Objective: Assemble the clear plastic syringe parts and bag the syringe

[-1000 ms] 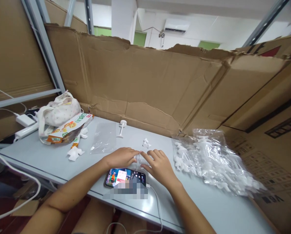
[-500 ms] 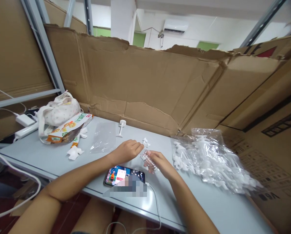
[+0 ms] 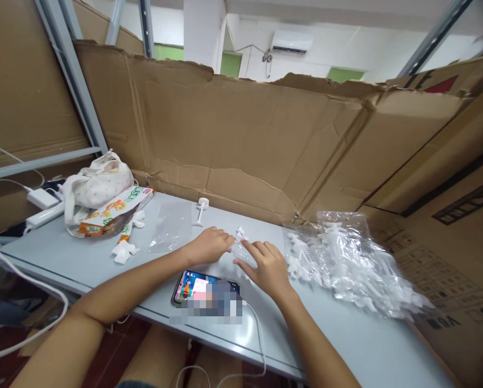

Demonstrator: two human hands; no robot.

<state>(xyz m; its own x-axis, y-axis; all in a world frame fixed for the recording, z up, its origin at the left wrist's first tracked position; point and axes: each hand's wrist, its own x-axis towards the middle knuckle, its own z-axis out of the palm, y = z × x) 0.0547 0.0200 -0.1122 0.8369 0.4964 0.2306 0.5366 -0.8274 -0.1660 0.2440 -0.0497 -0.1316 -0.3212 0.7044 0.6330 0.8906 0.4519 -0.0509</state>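
My left hand (image 3: 209, 246) and my right hand (image 3: 268, 268) meet over a small clear bag (image 3: 240, 251) lying on the grey table (image 3: 346, 345). The left fingertips pinch its left end; the right fingers press down on its right side. A small white plastic piece (image 3: 240, 233) lies just behind the bag, close to my left fingertips. A phone (image 3: 193, 285) with a lit screen lies flat just in front of both hands, with a white cable running off the table edge.
A large clear bag of white plastic parts (image 3: 346, 264) lies to the right. An upright white part (image 3: 202, 207) and an empty clear bag (image 3: 171, 226) are behind my left hand. Far left: a fabric bag (image 3: 98, 186), a snack packet (image 3: 116, 207), a charger (image 3: 43, 199). Cardboard walls surround the table.
Half a second ago my right hand held the small clear bag lifted off the table. It now lies flat further back, with both hands on it.
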